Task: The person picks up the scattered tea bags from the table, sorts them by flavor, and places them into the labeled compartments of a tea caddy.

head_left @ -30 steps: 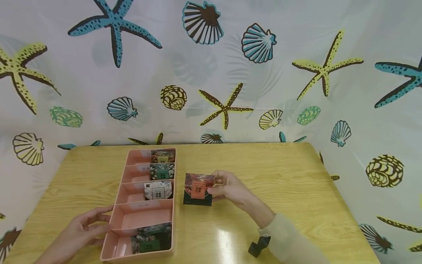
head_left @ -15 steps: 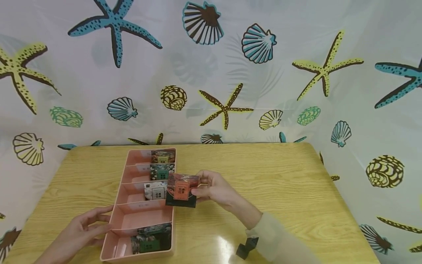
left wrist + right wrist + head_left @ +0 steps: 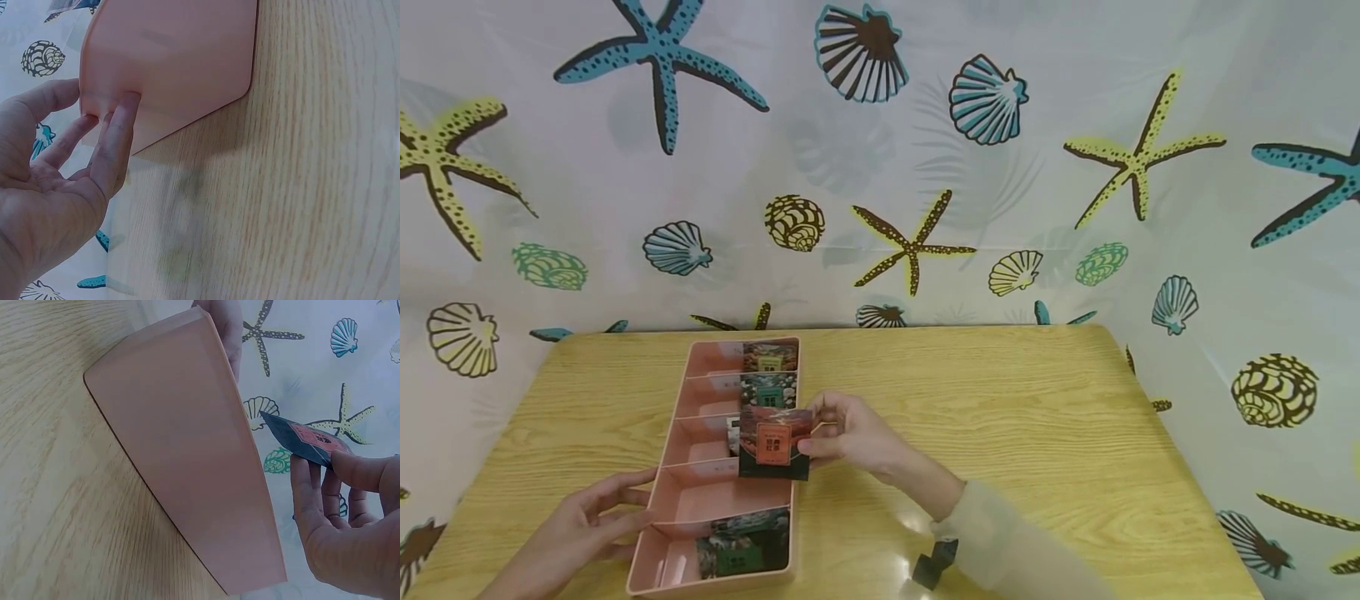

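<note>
A dark tea sachet (image 3: pixel 774 443) with a red label is pinched between the thumb and fingers of my right hand (image 3: pixel 857 442). It is held over the right rim of a pink divided box (image 3: pixel 796 533), in front of the middle compartments. In the right wrist view the sachet (image 3: pixel 306 441) tilts above the box wall (image 3: pixel 181 444). My left hand (image 3: pixel 576 525) rests its fingertips on the box's outer left side. The left wrist view shows those fingers (image 3: pixel 115 140) fairly straight against the pink wall (image 3: pixel 181 69).
Other sachets lie in the box: a yellow-labelled one (image 3: pixel 771 357), a green-labelled one (image 3: pixel 768 390), a white one (image 3: pixel 732 435) mostly covered, and a dark green one (image 3: pixel 744 543) in front. The wooden table (image 3: pixel 1000 400) meets a patterned curtain (image 3: pixel 1052 50) behind.
My right hand has carried the red-labelled sachet leftward from beside the box to over it, now covering most of the white sachet. My left hand and the box have stayed put.
</note>
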Demonstrator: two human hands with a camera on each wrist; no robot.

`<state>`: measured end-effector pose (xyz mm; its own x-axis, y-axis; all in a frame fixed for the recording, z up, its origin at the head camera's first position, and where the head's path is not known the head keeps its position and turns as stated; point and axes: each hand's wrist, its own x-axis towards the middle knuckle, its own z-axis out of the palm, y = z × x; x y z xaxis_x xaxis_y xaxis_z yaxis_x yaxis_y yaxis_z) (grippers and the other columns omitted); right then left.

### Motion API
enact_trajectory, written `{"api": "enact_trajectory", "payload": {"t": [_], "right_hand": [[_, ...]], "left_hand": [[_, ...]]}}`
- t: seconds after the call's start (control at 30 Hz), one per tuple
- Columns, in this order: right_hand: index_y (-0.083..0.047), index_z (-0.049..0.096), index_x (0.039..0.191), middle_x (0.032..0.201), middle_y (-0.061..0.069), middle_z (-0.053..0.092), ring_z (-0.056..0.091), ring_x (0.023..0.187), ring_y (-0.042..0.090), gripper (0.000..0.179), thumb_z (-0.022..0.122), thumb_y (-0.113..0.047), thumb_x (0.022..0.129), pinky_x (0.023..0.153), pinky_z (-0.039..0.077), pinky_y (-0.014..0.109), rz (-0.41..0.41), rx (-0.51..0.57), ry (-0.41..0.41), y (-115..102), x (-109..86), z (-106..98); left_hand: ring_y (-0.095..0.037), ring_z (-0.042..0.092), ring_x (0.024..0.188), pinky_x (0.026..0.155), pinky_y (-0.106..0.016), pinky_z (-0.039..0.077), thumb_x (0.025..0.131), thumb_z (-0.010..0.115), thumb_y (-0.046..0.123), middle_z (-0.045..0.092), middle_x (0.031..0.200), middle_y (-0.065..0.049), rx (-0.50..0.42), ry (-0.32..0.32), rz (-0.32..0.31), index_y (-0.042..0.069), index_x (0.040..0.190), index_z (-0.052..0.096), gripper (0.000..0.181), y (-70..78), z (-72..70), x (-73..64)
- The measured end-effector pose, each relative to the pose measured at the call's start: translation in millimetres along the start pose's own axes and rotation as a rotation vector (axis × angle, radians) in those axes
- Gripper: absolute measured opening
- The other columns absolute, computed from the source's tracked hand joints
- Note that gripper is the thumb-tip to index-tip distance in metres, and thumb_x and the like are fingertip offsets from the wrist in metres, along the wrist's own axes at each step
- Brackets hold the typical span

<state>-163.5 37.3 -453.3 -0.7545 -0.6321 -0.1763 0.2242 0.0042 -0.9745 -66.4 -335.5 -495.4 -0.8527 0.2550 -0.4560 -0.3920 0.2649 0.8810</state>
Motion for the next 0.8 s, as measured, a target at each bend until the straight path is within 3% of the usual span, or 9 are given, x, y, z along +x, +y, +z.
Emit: {"api": "enact_trajectory", "payload": {"t": [0.17, 0.3, 0.43, 0.53, 0.6, 0.67, 0.73, 0.8], "right_hand": [[0.007, 0.054, 0.117, 0.093, -0.003, 0.059, 0.068, 0.077, 0.008, 0.026, 0.063, 0.016, 0.095, 0.077, 0.068, 0.037, -0.008, -0.001, -0.024, 1.9, 5.1, 11.5], [0.005, 0.053, 0.117, 0.093, -0.003, 0.058, 0.067, 0.075, 0.007, 0.026, 0.063, 0.016, 0.096, 0.070, 0.066, 0.029, -0.003, -0.009, -0.055, 4.9, 8.2, 19.3], [0.006, 0.052, 0.117, 0.092, -0.002, 0.057, 0.065, 0.073, 0.007, 0.026, 0.064, 0.016, 0.095, 0.065, 0.061, 0.022, -0.012, -0.027, -0.076, 7.8, 10.6, 26.5], [0.006, 0.054, 0.115, 0.091, -0.002, 0.058, 0.065, 0.071, 0.008, 0.024, 0.065, 0.016, 0.095, 0.064, 0.062, 0.023, -0.028, -0.052, -0.083, 10.3, 13.0, 31.1], [0.007, 0.055, 0.114, 0.090, -0.002, 0.060, 0.066, 0.069, 0.010, 0.023, 0.065, 0.015, 0.095, 0.063, 0.062, 0.025, -0.043, -0.084, -0.090, 11.5, 14.2, 33.6], [0.007, 0.055, 0.114, 0.091, -0.002, 0.060, 0.065, 0.067, 0.011, 0.022, 0.065, 0.015, 0.095, 0.062, 0.062, 0.028, -0.058, -0.103, -0.098, 12.5, 15.1, 35.7], [0.008, 0.055, 0.114, 0.091, -0.001, 0.059, 0.065, 0.066, 0.011, 0.022, 0.064, 0.015, 0.096, 0.060, 0.061, 0.029, -0.067, -0.114, -0.106, 13.0, 15.4, 37.5], [0.009, 0.054, 0.115, 0.093, 0.000, 0.057, 0.064, 0.066, 0.012, 0.022, 0.062, 0.016, 0.096, 0.058, 0.061, 0.028, -0.069, -0.114, -0.112, 12.8, 15.2, 38.9]], "left_hand": [[-0.006, 0.073, 0.105, 0.091, -0.043, 0.066, 0.110, 0.058, 0.022, 0.062, 0.126, 0.010, 0.025, 0.010, -0.004, -0.001, 0.162, 0.036, 0.060, 1.2, 1.1, 0.4], [-0.007, 0.073, 0.105, 0.091, -0.043, 0.066, 0.110, 0.059, 0.023, 0.063, 0.128, 0.006, 0.027, 0.018, -0.016, -0.001, 0.162, 0.036, 0.062, 1.8, 1.5, 0.6], [-0.004, 0.073, 0.104, 0.091, -0.043, 0.066, 0.110, 0.058, 0.021, 0.062, 0.127, 0.012, 0.023, 0.008, 0.000, 0.009, 0.160, 0.043, 0.053, 0.3, 0.5, 0.2], [-0.002, 0.073, 0.103, 0.090, -0.042, 0.067, 0.110, 0.058, 0.020, 0.060, 0.125, 0.017, 0.018, 0.006, 0.010, 0.025, 0.154, 0.051, 0.044, -0.7, -0.3, -0.3], [-0.002, 0.073, 0.103, 0.090, -0.042, 0.067, 0.111, 0.057, 0.020, 0.060, 0.126, 0.016, 0.023, 0.009, 0.009, 0.026, 0.153, 0.051, 0.043, -0.7, -0.6, -0.2], [-0.003, 0.073, 0.103, 0.090, -0.042, 0.067, 0.111, 0.057, 0.021, 0.062, 0.130, 0.009, 0.035, 0.010, 0.006, 0.020, 0.157, 0.049, 0.047, -0.1, -0.5, -0.2], [-0.003, 0.073, 0.103, 0.090, -0.043, 0.067, 0.111, 0.057, 0.022, 0.062, 0.135, -0.001, 0.048, 0.015, 0.002, 0.006, 0.161, 0.042, 0.055, 0.8, -0.2, 0.0], [-0.002, 0.072, 0.104, 0.091, -0.044, 0.066, 0.111, 0.057, 0.023, 0.061, 0.139, -0.002, 0.052, 0.017, -0.007, -0.003, 0.162, 0.035, 0.062, 1.8, 0.2, 0.4]]}}
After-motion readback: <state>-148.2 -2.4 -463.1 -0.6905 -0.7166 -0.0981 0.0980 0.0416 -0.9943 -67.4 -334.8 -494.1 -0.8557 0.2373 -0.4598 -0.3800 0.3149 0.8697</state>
